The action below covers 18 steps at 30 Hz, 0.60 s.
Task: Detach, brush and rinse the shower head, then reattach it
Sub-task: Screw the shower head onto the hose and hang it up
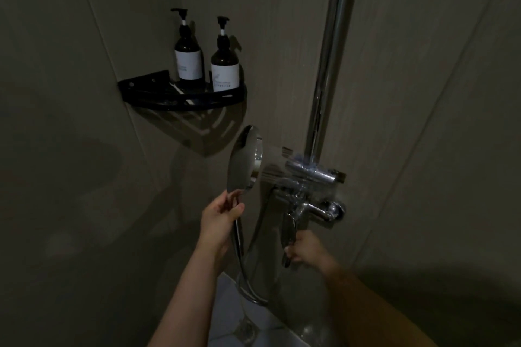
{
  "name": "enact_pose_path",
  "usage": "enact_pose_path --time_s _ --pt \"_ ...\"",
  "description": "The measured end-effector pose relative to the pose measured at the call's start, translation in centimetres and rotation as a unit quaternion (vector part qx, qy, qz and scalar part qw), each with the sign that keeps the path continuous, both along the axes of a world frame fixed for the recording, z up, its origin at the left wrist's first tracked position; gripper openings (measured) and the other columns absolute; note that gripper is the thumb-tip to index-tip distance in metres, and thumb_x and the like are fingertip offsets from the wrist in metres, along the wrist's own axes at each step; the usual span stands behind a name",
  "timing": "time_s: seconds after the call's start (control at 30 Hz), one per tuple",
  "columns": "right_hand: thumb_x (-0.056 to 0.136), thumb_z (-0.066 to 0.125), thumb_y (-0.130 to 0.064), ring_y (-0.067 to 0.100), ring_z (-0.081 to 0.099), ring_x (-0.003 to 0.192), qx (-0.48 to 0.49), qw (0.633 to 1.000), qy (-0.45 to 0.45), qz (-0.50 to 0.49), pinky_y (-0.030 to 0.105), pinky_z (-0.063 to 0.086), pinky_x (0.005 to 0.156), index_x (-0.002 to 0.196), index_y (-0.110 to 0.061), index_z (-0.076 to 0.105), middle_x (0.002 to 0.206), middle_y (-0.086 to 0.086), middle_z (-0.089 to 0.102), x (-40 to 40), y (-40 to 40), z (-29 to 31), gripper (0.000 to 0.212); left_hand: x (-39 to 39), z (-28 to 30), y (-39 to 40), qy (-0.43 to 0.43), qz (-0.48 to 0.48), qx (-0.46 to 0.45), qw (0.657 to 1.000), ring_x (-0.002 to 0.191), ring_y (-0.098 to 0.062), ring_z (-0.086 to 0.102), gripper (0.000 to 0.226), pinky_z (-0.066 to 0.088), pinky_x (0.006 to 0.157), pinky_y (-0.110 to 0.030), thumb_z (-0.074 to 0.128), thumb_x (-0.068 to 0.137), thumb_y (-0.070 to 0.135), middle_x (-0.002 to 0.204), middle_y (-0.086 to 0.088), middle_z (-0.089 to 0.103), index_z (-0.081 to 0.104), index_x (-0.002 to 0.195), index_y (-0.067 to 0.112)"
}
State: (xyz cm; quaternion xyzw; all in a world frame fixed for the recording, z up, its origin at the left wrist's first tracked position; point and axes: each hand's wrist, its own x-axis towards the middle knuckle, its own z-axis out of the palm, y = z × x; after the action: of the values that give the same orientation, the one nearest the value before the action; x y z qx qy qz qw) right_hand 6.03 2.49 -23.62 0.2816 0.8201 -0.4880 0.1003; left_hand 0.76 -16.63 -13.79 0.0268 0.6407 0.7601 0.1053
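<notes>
Here we hold the shower head (244,162) at the centre of the frame, our left hand (219,220) wrapped round its slim handle, long axis rising from the fingers, face turned right and spraying at the mixer (310,175). Our right hand (303,251), lower right of centre, grips the tap lever (288,236). Everything is smooth, mirror-bright chrome: round disc, tubular riser (332,65), ribbed hose (242,267). 2 amber pump bottles (207,62) stand upper left.

Both forearms bare, no sleeves; left hand (218,218) & right hand (306,248) ungloved.
</notes>
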Motion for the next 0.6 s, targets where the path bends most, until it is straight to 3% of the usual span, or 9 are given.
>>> enact_pose_path --time_s 0.07,0.13,0.23,0.3,0.4,0.5,0.6 --pt "0.084 0.059 0.003 0.009 0.052 0.05 -0.003 1.0 -0.006 0.01 0.015 0.041 0.04 0.063 -0.014 0.049 0.06 0.003 0.053 -0.1 0.0 0.1 0.028 -0.2 0.1 0.2 -0.006 0.003 -0.004 1.0 0.105 -0.027 0.057 0.044 0.042 0.106 -0.042 0.056 0.083 -0.011 0.122 -0.023 0.06 0.05 0.127 -0.009" --pt "0.086 0.055 -0.001 0.009 0.051 0.047 0.014 0.999 -0.021 0.025 0.017 0.039 0.038 0.065 -0.015 0.05 0.059 0.003 0.054 -0.4 0.0 0.4 0.026 -0.4 0.1 0.4 -0.01 0.004 -0.009 1.0 0.106 -0.026 0.054 0.044 0.04 0.104 -0.041 0.054 0.084 -0.013 0.121 -0.024 0.058 0.049 0.127 -0.011" --pt "0.087 0.058 -0.01 0.011 0.053 0.043 0.059 0.996 -0.052 0.043 0.02 0.04 0.037 0.065 -0.015 0.053 0.06 0.004 0.057 -0.6 1.3 0.6 0.023 -0.6 -0.1 0.5 -0.003 0.007 -0.008 1.0 0.105 -0.023 0.055 0.047 0.045 0.093 -0.024 0.054 0.084 -0.012 0.121 -0.024 0.059 0.046 0.13 -0.01" --pt "0.091 0.056 -0.016 0.01 0.05 0.037 0.032 0.994 -0.098 0.03 0.018 0.037 0.033 0.064 -0.013 0.052 0.055 0.004 0.055 -0.3 2.5 0.2 0.028 -0.8 0.0 0.4 0.006 0.003 -0.015 1.0 0.096 -0.018 0.059 0.044 0.049 0.081 -0.015 0.054 0.085 -0.011 0.117 -0.021 0.061 0.048 0.129 -0.009" --pt "0.097 0.046 -0.022 0.005 0.041 0.026 0.019 0.986 -0.147 0.069 0.013 0.029 0.027 0.064 -0.014 0.046 0.039 -0.003 0.048 1.3 3.9 0.4 0.034 -0.8 1.0 0.5 0.031 -0.009 -0.03 0.999 0.073 0.002 0.062 0.024 0.049 0.07 -0.005 0.051 0.086 -0.013 0.094 -0.011 0.063 0.062 0.102 0.002" --pt "0.098 0.042 -0.034 0.005 0.049 0.04 -0.029 0.977 -0.198 0.07 0.019 0.037 0.041 0.068 -0.017 0.048 0.055 -0.004 0.053 2.8 3.7 0.7 0.036 -0.8 2.2 1.3 0.051 -0.012 -0.038 0.998 0.063 0.009 0.06 0.026 0.045 0.062 -0.003 0.049 0.088 -0.011 0.082 0.001 0.062 0.061 0.088 0.012" --pt "0.1 0.033 -0.038 0.006 0.054 0.062 -0.048 0.974 -0.203 0.086 0.02 0.04 0.057 0.077 -0.021 0.051 0.076 -0.005 0.056 4.0 3.5 0.7 0.034 -0.9 3.0 2.6 0.043 -0.009 -0.045 0.998 0.079 -0.006 0.06 0.019 0.047 0.066 -0.009 0.048 0.091 -0.005 0.091 -0.002 0.063 0.061 0.101 0.005"
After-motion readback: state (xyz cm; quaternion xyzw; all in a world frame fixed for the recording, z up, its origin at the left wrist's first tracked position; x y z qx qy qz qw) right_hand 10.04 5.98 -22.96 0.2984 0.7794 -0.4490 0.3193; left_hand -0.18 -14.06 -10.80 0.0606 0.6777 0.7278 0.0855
